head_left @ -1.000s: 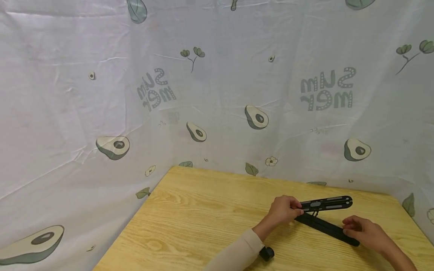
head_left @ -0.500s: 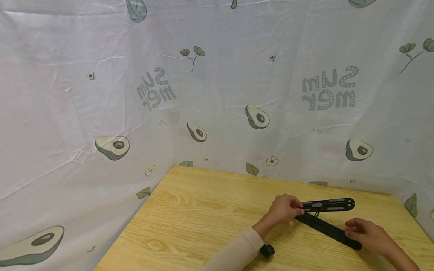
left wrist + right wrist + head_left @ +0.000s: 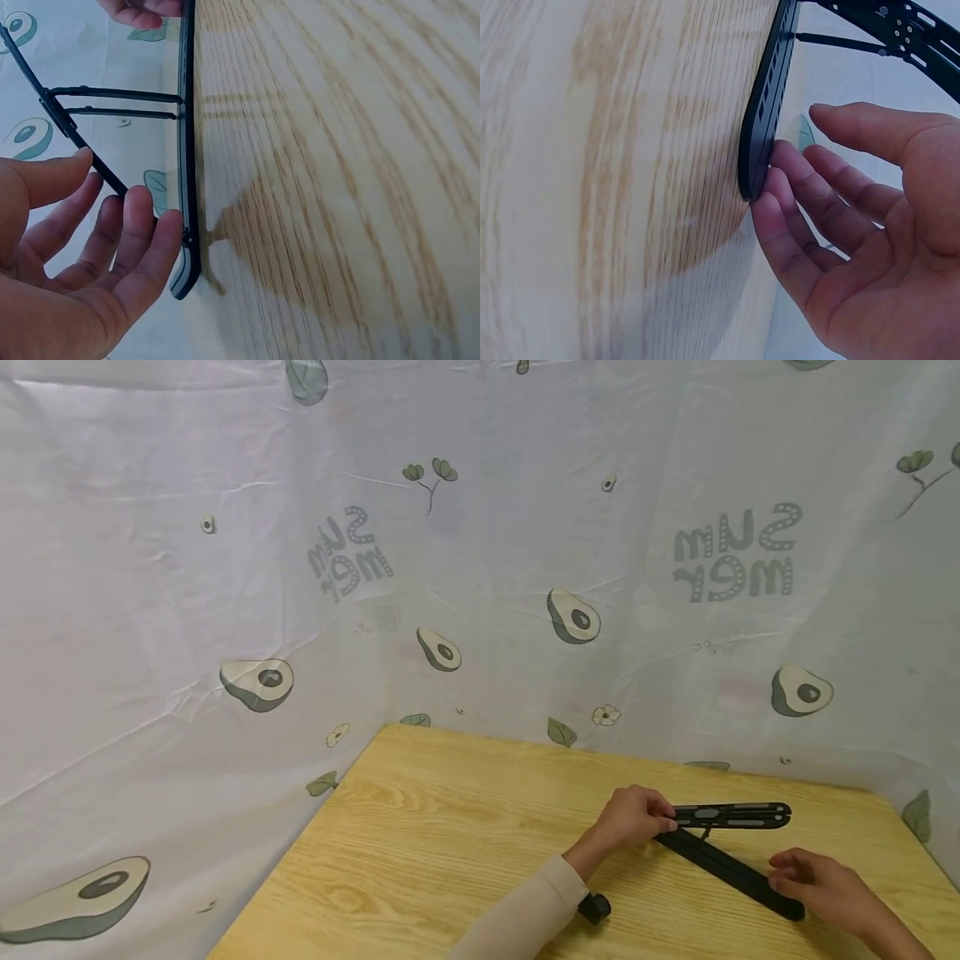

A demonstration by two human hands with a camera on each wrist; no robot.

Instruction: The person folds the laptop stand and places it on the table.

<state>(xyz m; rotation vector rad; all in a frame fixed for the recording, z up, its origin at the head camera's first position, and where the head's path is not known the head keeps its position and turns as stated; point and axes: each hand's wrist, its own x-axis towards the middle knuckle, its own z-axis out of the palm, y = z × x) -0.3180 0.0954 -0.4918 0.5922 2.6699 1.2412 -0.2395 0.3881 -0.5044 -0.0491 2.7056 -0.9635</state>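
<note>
Sheet: a pale cloth point(image 3: 225, 610) printed with avocados hangs behind and to the left of the work, well apart from both hands; it plays no part in the handling.
Table: the wooden table point(image 3: 450, 843) carries everything; its grain runs left to right under the stand.
Stand: a black folding stand point(image 3: 731, 864) lies toward the table's 4 o'clock corner, its lower bar flat on the wood, its upper arm point(image 3: 731, 815) raised above it on thin struts point(image 3: 112, 103) and hinged at the left end.
Left hand: the left hand point(image 3: 630, 818) sits at the hinge end, at 9 o'clock of the stand; its fingers point(image 3: 154, 240) are nearly straight, tips touching the bar's edge, with nothing clasped.
Right hand: the right hand point(image 3: 817, 881) is at the stand's far end, at 4 o'clock; its fingers point(image 3: 795, 187) are extended and relaxed, tips resting against the bar's rounded end, not curled round it.
Doing it well, as I judge: hold the lower bar down evenly at both ends so it cannot skid, keep fingertips out of the gap between bar and arm near the struts, and move the arm slowly about its hinge.
Small part: a black knob-like piece point(image 3: 596, 907) sits beside the left sleeve; I cannot tell what it is.
</note>
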